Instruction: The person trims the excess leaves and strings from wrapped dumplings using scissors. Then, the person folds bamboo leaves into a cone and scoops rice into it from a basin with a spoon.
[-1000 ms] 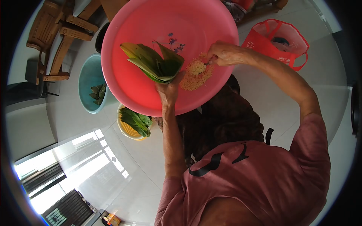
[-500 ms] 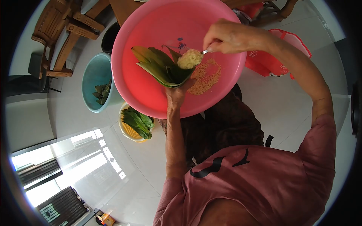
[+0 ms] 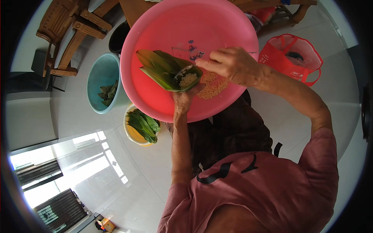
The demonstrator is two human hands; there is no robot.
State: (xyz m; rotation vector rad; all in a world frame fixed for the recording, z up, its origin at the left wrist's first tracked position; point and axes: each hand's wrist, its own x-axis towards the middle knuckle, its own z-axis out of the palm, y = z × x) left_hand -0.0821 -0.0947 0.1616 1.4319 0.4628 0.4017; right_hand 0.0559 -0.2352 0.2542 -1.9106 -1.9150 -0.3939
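Observation:
My left hand [image 3: 184,100] grips a cone of folded green leaves [image 3: 157,71] from below, over the pink basin [image 3: 129,73]. Pale rice grains [image 3: 189,80] lie inside the cone's opening. My right hand [image 3: 240,66] is closed around the handle of a spoon [image 3: 184,71], its index finger stretched along it. The spoon's bowl is down in the cone's mouth, partly hidden by leaf. Loose rice [image 3: 213,86] is scattered on the basin floor, beneath and beside my hands.
To the left stand a blue bucket [image 3: 92,81] holding leaf-wrapped bundles [image 3: 108,93] and a yellow-and-white basket [image 3: 134,136] of green leaves [image 3: 143,125]. A red bag [image 3: 278,58] sits right of the basin. Wooden furniture [image 3: 64,25] stands at the upper left.
The heaped rice on the spoon has gone into the leaf cone, and the spoon now dips into its opening. My right hand has come lower and turned; my left keeps its hold.

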